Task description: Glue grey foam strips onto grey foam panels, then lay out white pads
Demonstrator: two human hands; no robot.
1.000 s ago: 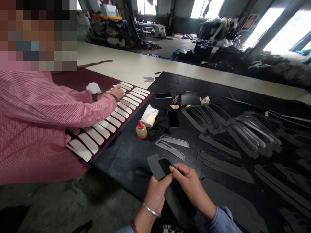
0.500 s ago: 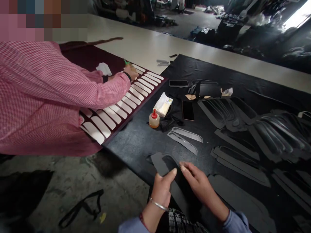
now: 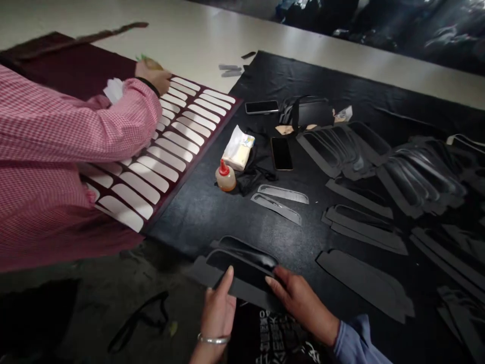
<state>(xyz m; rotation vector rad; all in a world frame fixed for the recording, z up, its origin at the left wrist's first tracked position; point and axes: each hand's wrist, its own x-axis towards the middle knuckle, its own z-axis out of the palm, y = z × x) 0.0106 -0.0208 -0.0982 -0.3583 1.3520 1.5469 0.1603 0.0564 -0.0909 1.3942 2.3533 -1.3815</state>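
Note:
Between my two hands is a flat grey-and-black cut piece (image 3: pixel 247 282), long with a rounded upper edge, held near the front edge of the black sheet. My left hand (image 3: pixel 217 312) grips its lower side, the thumb lying on top. At the right end, my right hand (image 3: pixel 303 302) pinches it between thumb and fingers. Directly behind it shows another dark piece (image 3: pixel 242 246) of like shape; whether it is also held I cannot tell. A grey piece (image 3: pixel 364 283) with a rounded end lies on the sheet to the right of my right hand.
A red-capped bottle (image 3: pixel 226 178), a tissue pack (image 3: pixel 239 149) and two phones (image 3: pixel 281 153) lie ahead. Fanned stacks of grey-black pieces (image 3: pixel 420 174) cover the right. At left, a co-worker in a checked pink garment (image 3: pixel 76 126) leans over maroon material (image 3: pixel 151 222) bearing white pieces.
The held piece has turned from steeply slanted to nearly crosswise, and my left hand has moved left along it. My right hand now grips its right end. The view has shifted.

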